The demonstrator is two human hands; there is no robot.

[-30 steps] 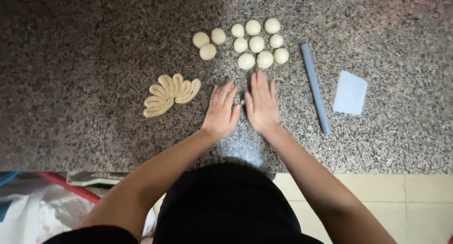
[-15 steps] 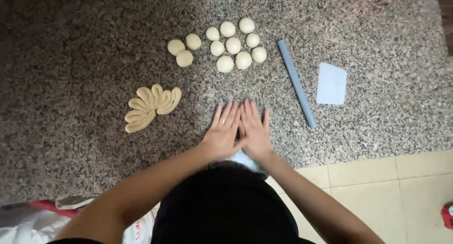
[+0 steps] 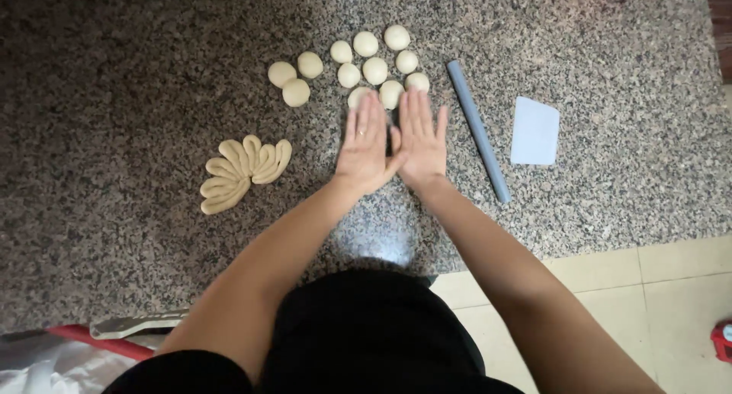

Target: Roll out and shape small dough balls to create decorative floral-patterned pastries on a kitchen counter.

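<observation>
Both hands have slid away from the near edge of the bench since half a second ago, and their fingertips now reach the nearest of the dough balls, where before they lay flat well short of them. The fingers of the left hand are stretched out straight and close together, palm down, the tips overlapping a small round ball of pale dough. The right hand lies just beside it, thumbs touching, its fingers slightly fanned and also flat, the tips just short of two more pale balls. Neither hand grips anything; whether a piece of dough lies under the palms cannot be told.

Beyond the fingertips sits the rest of the cluster of pale round dough balls, packed close, with three more balls set a little apart to the left. To the right of the right hand a long grey cylindrical rolling rod lies slanted on the speckled grey granite bench, and past it, nearer the right edge, a pale blue flat plastic scraper. Left of the left hand, well apart, lies a fan of shaped dough strips. Near the front left corner a pale utensil handle juts out.
</observation>
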